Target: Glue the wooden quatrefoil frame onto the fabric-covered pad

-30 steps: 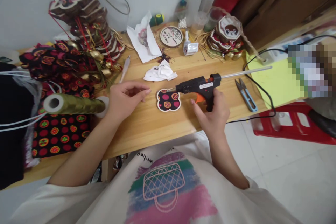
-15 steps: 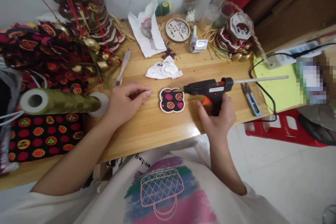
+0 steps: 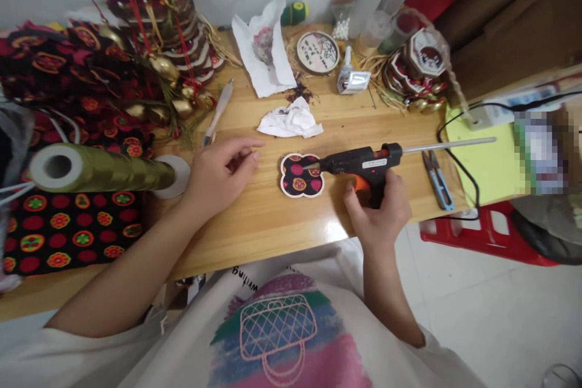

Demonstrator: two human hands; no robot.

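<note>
Far out beyond the left hand (image 3: pixel 217 177), a roll of olive-gold ribbon (image 3: pixel 102 168) lies on its side over patterned red-and-black fabric (image 3: pixel 73 230), its near end against a white disc (image 3: pixel 178 174) just beside that hand's wrist. The left hand rests on the wooden table (image 3: pixel 273 224), loosely curled with fingers half open, gripping nothing; its fingertips point toward a clover-shaped fabric-covered patch (image 3: pixel 301 175) that lies flat between the two hands, near but not touching the left. Beyond the left hand's fingers a pen (image 3: pixel 218 112) lies angled on the table, and farther back sits a crumpled white tissue (image 3: pixel 290 122). The right hand (image 3: pixel 379 209) is closed around the grip of a black glue gun (image 3: pixel 364 163), forefinger at its orange trigger, the nozzle set over the patch's right edge; a glue stick (image 3: pixel 448 145) juts from the gun's back, away from the hand. Just to the right of that hand lie small thread snips (image 3: pixel 437 173), with a black cord (image 3: pixel 454 160) looping past them onto a yellow sheet (image 3: pixel 488 163).
</note>
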